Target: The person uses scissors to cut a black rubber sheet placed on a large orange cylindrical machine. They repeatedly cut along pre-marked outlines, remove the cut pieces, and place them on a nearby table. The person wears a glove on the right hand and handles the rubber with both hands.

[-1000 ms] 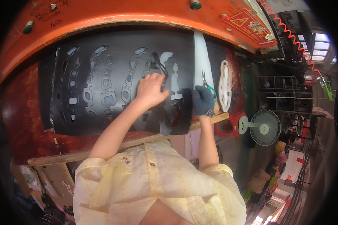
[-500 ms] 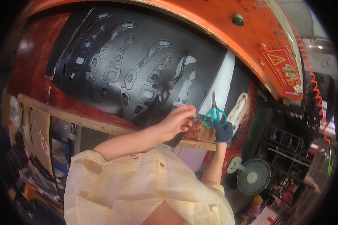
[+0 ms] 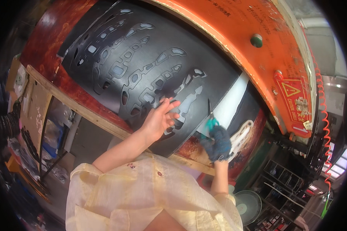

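A large black sheet, die-cut with curved, perforated shapes, lies over the red work surface. Above its near edge is my bare left hand, fingers loosely bent and apart, beside a cut-out strip through whose openings a paler layer shows. Whether the fingertips touch the sheet is hard to tell. My right hand, in a dark glove, grips teal-handled scissors. Their blades point away over the sheet's right edge and a white strip. A white perforated piece lies just right of the glove.
An orange machine beam with a red warning plate spans the far side. A coiled red hose hangs at the right. A wooden rail edges the table. A fan stands at the lower right.
My left hand has moved left from the black sheet's right edge to over its cut-outs. The scissors have shifted slightly left and turned in my right hand. The view has shifted too.
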Available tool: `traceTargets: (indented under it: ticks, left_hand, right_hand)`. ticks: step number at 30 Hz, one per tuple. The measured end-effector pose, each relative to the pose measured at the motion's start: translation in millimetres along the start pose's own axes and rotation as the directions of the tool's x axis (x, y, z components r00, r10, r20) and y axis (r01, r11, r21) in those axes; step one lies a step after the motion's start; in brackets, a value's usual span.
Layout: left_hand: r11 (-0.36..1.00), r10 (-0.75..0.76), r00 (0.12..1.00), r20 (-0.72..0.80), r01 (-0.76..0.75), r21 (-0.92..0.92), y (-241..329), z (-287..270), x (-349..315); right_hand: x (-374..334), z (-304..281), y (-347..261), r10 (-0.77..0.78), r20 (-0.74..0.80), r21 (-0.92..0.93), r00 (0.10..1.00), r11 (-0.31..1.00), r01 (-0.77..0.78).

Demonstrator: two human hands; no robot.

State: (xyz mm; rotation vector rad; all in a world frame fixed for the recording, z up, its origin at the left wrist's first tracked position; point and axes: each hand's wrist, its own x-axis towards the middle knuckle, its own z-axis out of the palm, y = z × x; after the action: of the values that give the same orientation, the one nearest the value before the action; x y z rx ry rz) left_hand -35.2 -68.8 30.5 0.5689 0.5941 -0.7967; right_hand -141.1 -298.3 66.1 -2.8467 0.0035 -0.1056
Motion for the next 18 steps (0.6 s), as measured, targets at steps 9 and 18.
traceTargets:
  ticks: [9, 18]
  left_hand:
    - [0.876, -0.012, 0.992, 0.129, 0.073, -0.476, -22.4, 45.4, 53.7]
    - [0.998, 0.058, 0.991, -0.122, -0.06, -0.006, -31.4, 33.7, 41.1]
  right_hand:
    - [-1.9, 13.0, 1.9, 0.521, 0.208, -0.13, 0.828, 0.854, -0.504]
    - [17.1, -20.7, 30.2, 0.441, 0.286, 0.853, 0.851, 0.288, -0.436]
